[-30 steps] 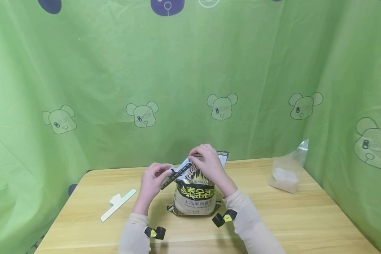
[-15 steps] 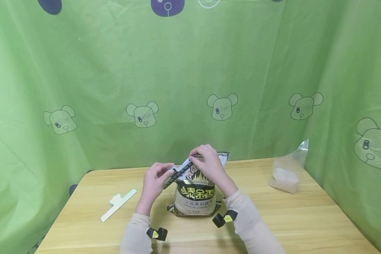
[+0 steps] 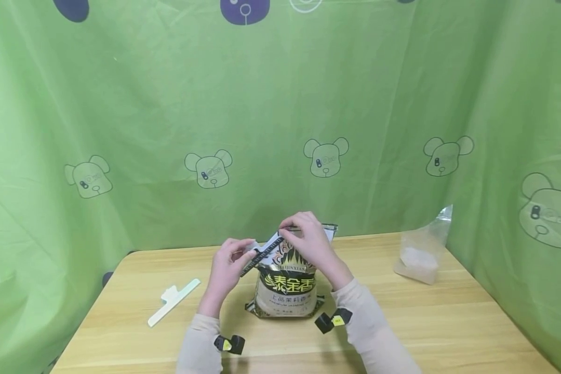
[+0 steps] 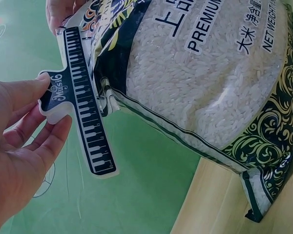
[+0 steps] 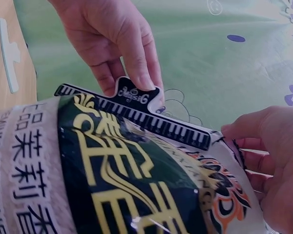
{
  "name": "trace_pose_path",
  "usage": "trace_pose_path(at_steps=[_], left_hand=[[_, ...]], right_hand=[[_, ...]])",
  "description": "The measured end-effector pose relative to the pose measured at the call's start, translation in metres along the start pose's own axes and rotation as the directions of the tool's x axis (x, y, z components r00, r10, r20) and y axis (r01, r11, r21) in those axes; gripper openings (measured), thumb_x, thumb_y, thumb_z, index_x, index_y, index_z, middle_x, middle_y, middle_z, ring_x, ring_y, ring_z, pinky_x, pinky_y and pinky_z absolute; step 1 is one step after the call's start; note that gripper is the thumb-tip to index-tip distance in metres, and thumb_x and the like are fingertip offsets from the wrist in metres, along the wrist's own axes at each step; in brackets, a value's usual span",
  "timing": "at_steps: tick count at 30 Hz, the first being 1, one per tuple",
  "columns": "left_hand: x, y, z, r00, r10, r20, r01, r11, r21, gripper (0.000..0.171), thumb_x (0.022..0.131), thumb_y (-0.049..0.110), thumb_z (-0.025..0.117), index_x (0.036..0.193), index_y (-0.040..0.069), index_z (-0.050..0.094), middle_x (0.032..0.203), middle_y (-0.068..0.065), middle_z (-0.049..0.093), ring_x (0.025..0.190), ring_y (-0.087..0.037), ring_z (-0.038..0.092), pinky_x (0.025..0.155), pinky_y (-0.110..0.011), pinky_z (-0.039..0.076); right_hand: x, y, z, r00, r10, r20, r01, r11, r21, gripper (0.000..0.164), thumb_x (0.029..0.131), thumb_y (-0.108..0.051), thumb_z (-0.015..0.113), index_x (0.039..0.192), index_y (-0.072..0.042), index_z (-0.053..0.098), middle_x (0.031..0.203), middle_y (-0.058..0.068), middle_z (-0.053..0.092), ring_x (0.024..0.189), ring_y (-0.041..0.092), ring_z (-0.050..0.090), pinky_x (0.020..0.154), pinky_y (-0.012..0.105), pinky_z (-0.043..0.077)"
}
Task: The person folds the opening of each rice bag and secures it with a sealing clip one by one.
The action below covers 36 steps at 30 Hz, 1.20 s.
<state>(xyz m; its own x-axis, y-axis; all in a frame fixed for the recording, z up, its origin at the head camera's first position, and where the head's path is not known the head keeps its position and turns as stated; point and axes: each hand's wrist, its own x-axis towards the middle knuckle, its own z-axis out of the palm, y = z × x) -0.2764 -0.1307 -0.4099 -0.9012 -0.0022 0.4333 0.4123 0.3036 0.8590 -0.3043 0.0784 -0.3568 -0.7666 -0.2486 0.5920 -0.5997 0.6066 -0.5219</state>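
Note:
A printed bag of jasmine rice stands on the table, its clear front showing white grains. My left hand pinches the handle tab of a black-and-white bag clip patterned like piano keys. The clip lies slanted along the upper left of the bag; in the left wrist view its lower end sticks out past the bag's side. My right hand grips the bag's top edge by the clip's upper end, thumb in front, as the right wrist view shows. Part of the bag's top is hidden behind that hand.
On the table at the left lies a second, pale white-green bag clip. A clear plastic bag with whitish contents stands at the back right. A green curtain with bear prints hangs behind and along the sides.
My left hand and the piano-key clip have shifted slightly to the right. The right hand keeps its hold on the bag's top, almost still.

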Motion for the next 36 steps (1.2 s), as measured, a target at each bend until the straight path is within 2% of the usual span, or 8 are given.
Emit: trace_pose_path(at_steps=[6,14,21,28,36], left_hand=[[0.0,0.001,0.0,0.999,-0.032,0.01,0.032,0.999,0.009,0.029,0.078,0.019,0.067,0.106,0.01,0.064,0.095,-0.009,0.056,0.092,-0.02,0.06,0.081,-0.02,0.051],[-0.007,0.027,-0.003,0.999,-0.027,0.023,0.026,0.999,0.025,0.029,0.08,0.007,0.064,0.108,0.0,0.061,0.096,-0.013,0.055,0.092,-0.023,0.06,0.083,-0.022,0.051],[-0.006,0.025,-0.003,0.998,-0.051,0.028,0.051,0.999,-0.002,0.029,0.08,0.009,0.064,0.108,0.002,0.062,0.096,-0.012,0.055,0.094,-0.023,0.06,0.084,-0.021,0.051],[-0.006,0.025,-0.003,0.996,-0.083,0.04,0.084,0.996,-0.022,0.03,0.081,0.011,0.064,0.11,0.003,0.061,0.098,-0.012,0.054,0.097,-0.024,0.06,0.082,-0.019,0.051],[-0.006,0.025,-0.004,0.995,-0.094,0.041,0.094,0.996,0.001,0.032,0.082,0.013,0.064,0.112,0.006,0.06,0.102,-0.011,0.055,0.094,-0.024,0.06,0.078,-0.019,0.051]], right_hand=[[-0.002,0.003,-0.007,1.0,0.0,-0.015,0.0,1.0,-0.019,0.015,0.081,-0.028,0.064,0.093,-0.018,0.065,0.095,-0.005,0.064,0.1,0.014,0.049,0.092,0.039,0.039],[-0.008,0.011,-0.017,0.998,-0.02,-0.06,0.018,0.999,-0.03,0.021,0.08,-0.025,0.064,0.098,-0.015,0.064,0.099,0.0,0.064,0.104,0.017,0.048,0.095,0.043,0.037],[-0.012,0.02,-0.024,0.995,-0.022,-0.102,0.018,0.999,-0.043,0.022,0.081,-0.023,0.063,0.101,-0.011,0.063,0.102,0.003,0.064,0.105,0.021,0.049,0.097,0.046,0.035],[-0.018,0.03,-0.027,0.987,-0.015,-0.16,0.006,0.998,-0.062,0.023,0.08,-0.021,0.065,0.099,-0.009,0.064,0.102,0.006,0.065,0.106,0.023,0.051,0.107,0.047,0.025],[-0.021,0.04,-0.03,0.988,0.037,-0.152,-0.044,0.998,-0.047,0.025,0.08,-0.025,0.065,0.101,-0.011,0.063,0.104,0.005,0.064,0.107,0.023,0.048,0.097,0.048,0.035]])
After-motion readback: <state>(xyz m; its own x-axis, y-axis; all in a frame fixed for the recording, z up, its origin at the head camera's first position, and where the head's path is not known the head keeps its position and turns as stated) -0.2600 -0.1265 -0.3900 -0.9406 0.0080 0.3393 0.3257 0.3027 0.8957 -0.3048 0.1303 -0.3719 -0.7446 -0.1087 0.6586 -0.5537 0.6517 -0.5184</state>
